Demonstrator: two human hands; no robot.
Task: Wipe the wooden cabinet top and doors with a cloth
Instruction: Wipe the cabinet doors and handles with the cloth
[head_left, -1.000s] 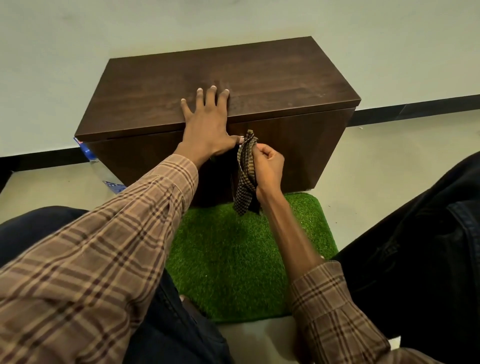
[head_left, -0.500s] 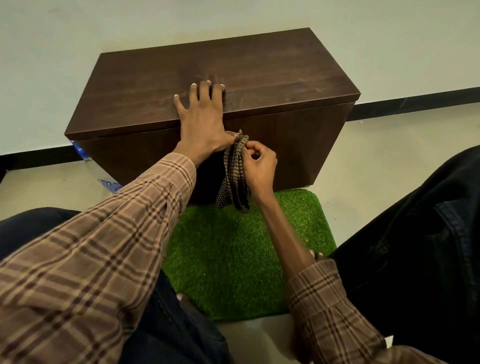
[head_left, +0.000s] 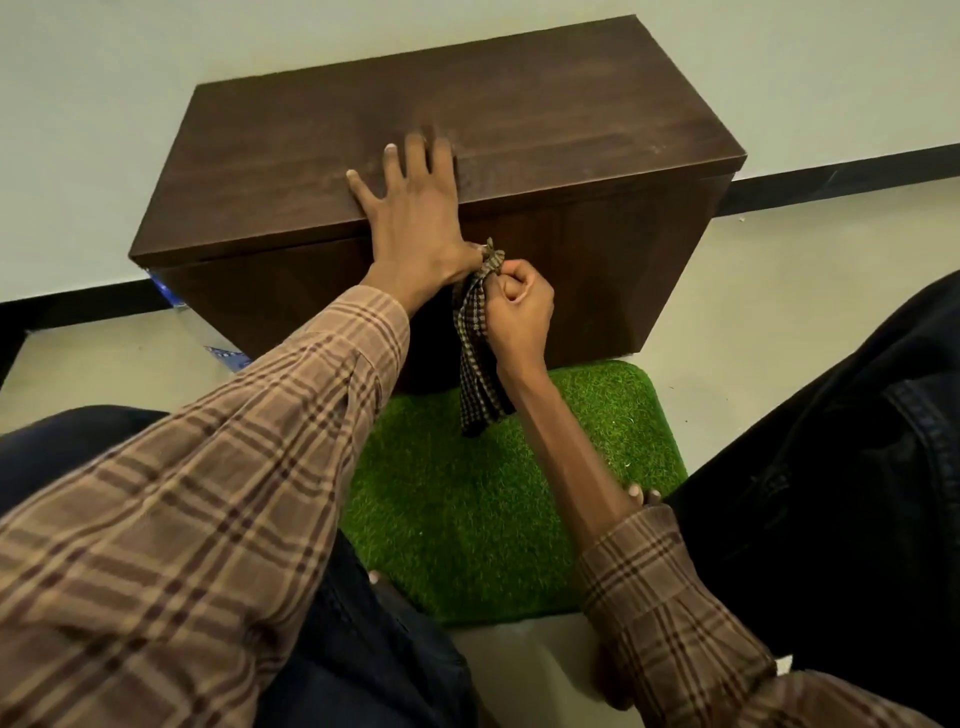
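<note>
Currently, the dark brown rectangular wooden cabinet (head_left: 519, 114) sits on the floor against the wall, the largest item in view; judged heavy and rigid, it should not shift under wiping pressure. Its top is flat and smooth-looking, so a cloth should glide across it easily.

Left hand (head_left: 415, 213) lies flat on the front edge of the cabinet top, fingers straight and spread, holding nothing, though its thumb side touches the cloth's upper end. It appears to brace the cabinet.

Just right of and below that hand, against the front panel, the right hand (head_left: 519, 306) is curled into a fist around the upper part of a small brown-and-black checked fabric cloth (head_left: 475, 353). A short tuft pokes out above the grip; most of the cloth hangs limp below it, ending above the green artificial-grass mat (head_left: 519, 493).

Judgement: cloth is light, soft and floppy, bunched into a narrow strip. For wiping, better to gather it into a pad under the palm than to hold one end.
</note>
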